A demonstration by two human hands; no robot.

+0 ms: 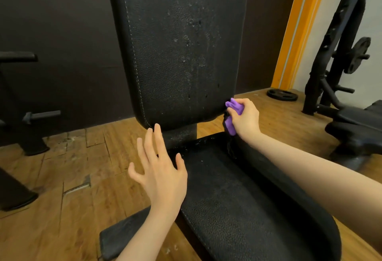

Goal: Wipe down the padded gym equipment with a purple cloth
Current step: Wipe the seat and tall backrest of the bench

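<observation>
A black padded backrest (177, 45) stands upright in front of me, its surface worn and speckled. Below it lies the black padded seat (244, 202). My right hand (245, 119) grips a bunched purple cloth (233, 107) against the lower right corner of the backrest; part of the cloth hangs below my palm. My left hand (160, 169) hovers with fingers spread over the left edge of the seat, just under the backrest, holding nothing.
Wooden plank floor (78, 178) lies all around, cracked in places. A black machine frame (22, 120) stands at the left. At the right are another bench and rack (339, 87), with a weight plate (282, 94) on the floor by an orange wall strip.
</observation>
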